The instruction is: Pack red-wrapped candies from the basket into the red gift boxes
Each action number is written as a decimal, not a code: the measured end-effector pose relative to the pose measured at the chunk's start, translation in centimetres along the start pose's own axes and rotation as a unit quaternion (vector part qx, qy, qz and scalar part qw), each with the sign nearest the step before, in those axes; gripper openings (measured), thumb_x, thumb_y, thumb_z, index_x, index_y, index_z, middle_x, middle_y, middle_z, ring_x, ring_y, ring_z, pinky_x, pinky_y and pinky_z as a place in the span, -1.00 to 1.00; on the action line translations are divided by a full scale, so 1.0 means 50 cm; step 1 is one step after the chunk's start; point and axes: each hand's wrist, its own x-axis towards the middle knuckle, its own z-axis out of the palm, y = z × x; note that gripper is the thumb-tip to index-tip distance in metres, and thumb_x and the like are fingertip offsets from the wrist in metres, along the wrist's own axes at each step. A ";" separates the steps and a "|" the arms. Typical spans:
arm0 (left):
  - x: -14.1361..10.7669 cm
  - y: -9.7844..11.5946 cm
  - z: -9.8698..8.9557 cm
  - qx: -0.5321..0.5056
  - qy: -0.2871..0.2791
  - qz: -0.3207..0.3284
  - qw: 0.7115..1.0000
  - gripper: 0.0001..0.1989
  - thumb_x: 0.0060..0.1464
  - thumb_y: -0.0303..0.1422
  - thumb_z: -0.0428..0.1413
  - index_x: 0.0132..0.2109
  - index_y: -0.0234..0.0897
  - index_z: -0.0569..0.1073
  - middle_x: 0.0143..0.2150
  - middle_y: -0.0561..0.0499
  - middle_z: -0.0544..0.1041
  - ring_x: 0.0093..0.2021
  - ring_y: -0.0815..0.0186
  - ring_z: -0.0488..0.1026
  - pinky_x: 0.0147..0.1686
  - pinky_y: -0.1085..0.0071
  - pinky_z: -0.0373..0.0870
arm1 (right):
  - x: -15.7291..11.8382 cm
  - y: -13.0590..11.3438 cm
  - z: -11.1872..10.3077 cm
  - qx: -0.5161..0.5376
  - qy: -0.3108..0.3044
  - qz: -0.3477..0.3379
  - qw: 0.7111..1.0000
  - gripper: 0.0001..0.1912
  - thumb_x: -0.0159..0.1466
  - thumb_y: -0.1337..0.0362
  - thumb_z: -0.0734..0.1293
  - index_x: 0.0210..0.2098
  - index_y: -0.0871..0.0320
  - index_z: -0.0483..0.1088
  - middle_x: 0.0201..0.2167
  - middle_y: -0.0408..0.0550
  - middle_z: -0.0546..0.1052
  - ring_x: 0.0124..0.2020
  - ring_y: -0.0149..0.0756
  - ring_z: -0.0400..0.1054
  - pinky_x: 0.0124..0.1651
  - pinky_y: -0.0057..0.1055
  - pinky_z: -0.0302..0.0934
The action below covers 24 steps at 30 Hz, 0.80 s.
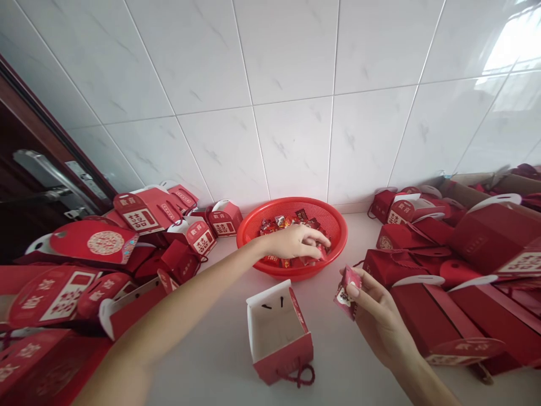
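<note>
My left hand reaches into a red plastic basket of wrapped candies. Its fingers curl around a pinkish-red wrapped candy near the basket's right side. Between the thumb and fingers of my right hand is a red candy packet, held above the table just right of an open gift box. That box stands with its top open and its white inside showing. Two dark cord ends poke through its far wall, and a dark red cord loop hangs at its front.
Red gift boxes with gold and white characters are piled on the left. More red boxes crowd the right side, with a cardboard carton behind them. A white tiled wall closes the back. At left is a door handle.
</note>
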 end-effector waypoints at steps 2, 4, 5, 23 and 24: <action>0.003 -0.030 -0.021 0.112 0.025 -0.046 0.992 -0.83 0.09 -0.38 0.11 -0.19 -0.22 0.57 -0.35 0.05 0.57 -0.36 0.32 0.44 -0.32 0.43 0.28 | 0.000 0.000 -0.001 -0.008 -0.006 -0.001 1.000 -0.66 0.04 0.10 0.59 -0.30 0.16 0.53 -0.45 -0.12 0.43 -0.44 -0.40 0.27 -0.39 -0.48 0.19; 0.006 -0.066 -0.040 0.201 0.064 -0.107 0.972 -0.89 0.01 -0.45 0.09 -0.44 -0.23 0.48 -0.47 0.06 0.49 -0.44 0.31 0.37 -0.37 0.40 0.21 | 0.000 0.000 -0.001 -0.012 -0.010 -0.005 1.000 -0.66 0.05 0.10 0.58 -0.31 0.16 0.51 -0.46 -0.13 0.41 -0.44 -0.42 0.25 -0.41 -0.50 0.17; 0.007 -0.084 -0.048 0.212 0.076 -0.123 0.966 -0.85 0.00 -0.46 0.07 -0.51 -0.24 0.42 -0.51 0.05 0.45 -0.47 0.30 0.33 -0.39 0.38 0.18 | 0.000 0.001 -0.001 -0.013 -0.011 -0.006 1.000 -0.66 0.05 0.09 0.58 -0.31 0.16 0.51 -0.46 -0.14 0.40 -0.44 -0.42 0.25 -0.42 -0.50 0.17; 0.067 -0.172 -0.037 0.200 0.037 -0.167 0.965 -0.69 -0.25 -0.26 0.32 -0.70 -0.22 0.36 -0.73 0.13 0.28 -0.65 0.37 0.18 -0.55 0.39 0.07 | -0.002 0.007 0.003 -0.057 -0.015 -0.013 0.998 -0.64 0.02 0.08 0.59 -0.33 0.15 0.50 -0.45 -0.12 0.43 -0.42 -0.36 0.26 -0.35 -0.44 0.19; 0.066 -0.174 -0.038 0.195 0.030 -0.164 0.966 -0.71 -0.25 -0.26 0.32 -0.69 -0.22 0.39 -0.72 0.13 0.30 -0.64 0.38 0.19 -0.55 0.40 0.07 | -0.001 0.008 0.003 -0.056 -0.015 -0.012 0.998 -0.64 0.01 0.09 0.60 -0.33 0.15 0.50 -0.44 -0.12 0.43 -0.41 -0.36 0.26 -0.33 -0.43 0.20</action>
